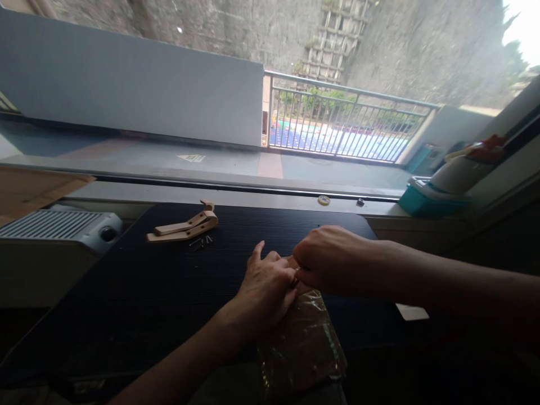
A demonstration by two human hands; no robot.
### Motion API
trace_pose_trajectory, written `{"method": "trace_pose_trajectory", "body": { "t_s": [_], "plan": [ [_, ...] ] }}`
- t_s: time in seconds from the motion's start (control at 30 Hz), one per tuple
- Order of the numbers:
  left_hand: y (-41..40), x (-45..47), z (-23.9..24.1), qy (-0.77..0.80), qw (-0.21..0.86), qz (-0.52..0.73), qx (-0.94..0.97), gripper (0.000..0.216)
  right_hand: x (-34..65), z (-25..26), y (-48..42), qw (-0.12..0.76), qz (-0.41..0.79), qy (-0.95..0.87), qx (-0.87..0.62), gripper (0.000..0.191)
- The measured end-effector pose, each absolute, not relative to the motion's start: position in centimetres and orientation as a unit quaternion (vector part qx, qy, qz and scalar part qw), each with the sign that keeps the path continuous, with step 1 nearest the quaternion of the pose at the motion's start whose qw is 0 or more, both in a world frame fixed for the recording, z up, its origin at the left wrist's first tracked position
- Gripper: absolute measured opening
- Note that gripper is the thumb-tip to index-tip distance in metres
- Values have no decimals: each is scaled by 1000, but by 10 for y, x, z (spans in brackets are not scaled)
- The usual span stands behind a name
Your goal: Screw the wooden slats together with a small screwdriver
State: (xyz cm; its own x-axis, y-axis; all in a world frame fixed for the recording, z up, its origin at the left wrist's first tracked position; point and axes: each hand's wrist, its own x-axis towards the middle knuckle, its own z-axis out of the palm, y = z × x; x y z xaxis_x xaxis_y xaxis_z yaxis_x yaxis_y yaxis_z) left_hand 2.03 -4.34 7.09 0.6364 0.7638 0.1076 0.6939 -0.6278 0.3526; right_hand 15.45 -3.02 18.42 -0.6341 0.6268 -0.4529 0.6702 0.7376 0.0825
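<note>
Package (pixel 306 343) extends near from under both hands, at the table's (pixel 143 287) near edge. Left hand (pixel 270 278) curled over its far end, one finger sticking out. Right hand (pixel 327 256) bunched against left, same end; fingertips hidden, can't tell what they pinch. Wooden piece (pixel 189 228), metal bits (pixel 208 239) far left.

One packet (pixel 300 343); perhaps five screws (pixel 208 239)

Hooks (pixel 181 233) and screws (pixel 202 243) lie on the table (pixel 160 304), left of the package (pixel 304 343)
</note>
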Motion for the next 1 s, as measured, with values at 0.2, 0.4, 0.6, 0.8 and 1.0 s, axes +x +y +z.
{"method": "trace_pose_trajectory", "body": {
  "t_s": [0.2, 0.4, 0.6, 0.8, 1.0],
  "plan": [
    [-43, 21, 70, 407, 133, 124, 895, 12, 159, 192, -32, 193, -90, 893, 396, 14],
    [-43, 21, 72, 416, 143, 121, 890, 12, 160, 196, -33, 227, -90, 905, 347, 10],
    [-42, 21, 69, 409, 134, 129, 893, 12, 164, 186, -35, 213, -70, 908, 355, 15],
    [-42, 22, 70, 411, 139, 130, 892, 12, 156, 196, -35, 236, -43, 897, 371, 11],
    [-42, 21, 71, 408, 134, 131, 893, 14, 147, 204, -36, 298, -41, 894, 333, 13]
  ]
}}
